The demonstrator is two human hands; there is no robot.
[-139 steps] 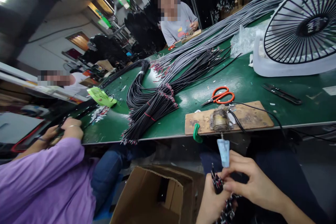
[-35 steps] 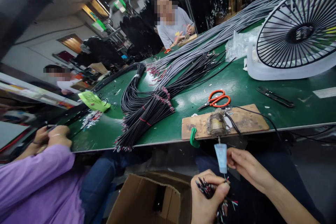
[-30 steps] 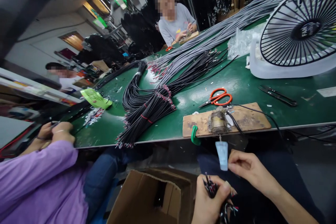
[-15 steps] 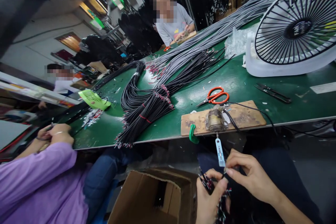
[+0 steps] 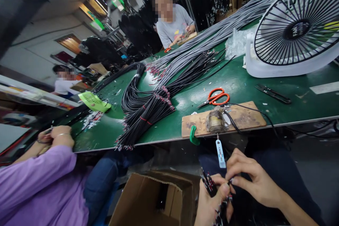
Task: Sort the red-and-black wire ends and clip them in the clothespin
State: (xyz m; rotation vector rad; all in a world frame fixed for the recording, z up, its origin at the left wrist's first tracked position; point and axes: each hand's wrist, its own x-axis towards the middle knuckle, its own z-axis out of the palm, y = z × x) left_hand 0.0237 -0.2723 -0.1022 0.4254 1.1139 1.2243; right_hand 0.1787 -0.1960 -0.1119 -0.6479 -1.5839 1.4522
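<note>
My left hand (image 5: pixel 210 204) is closed round a bunch of black cables with red and white wire ends (image 5: pixel 207 183), held below the table edge. My right hand (image 5: pixel 251 180) pinches one wire end at the top of that bunch, fingertips touching my left thumb. Just above them a pale blue tag (image 5: pixel 220 152) hangs from a metal device (image 5: pixel 215 120) mounted on a wooden board (image 5: pixel 246 118), which a green clamp (image 5: pixel 192 136) holds to the table.
The green table (image 5: pixel 238 81) carries black cable bundles (image 5: pixel 144 113), grey cables (image 5: pixel 212 35), orange scissors (image 5: pixel 217 97), black snips (image 5: pixel 272 93) and a fan (image 5: pixel 296 28). An open cardboard box (image 5: pixel 156 197) stands below. A person in purple (image 5: pixel 39 183) works at my left; two others sit farther off.
My right hand went from holding near the blue tag down to the cable bunch and now pinches a wire end. The tag has turned edge-on. My left hand kept its grip.
</note>
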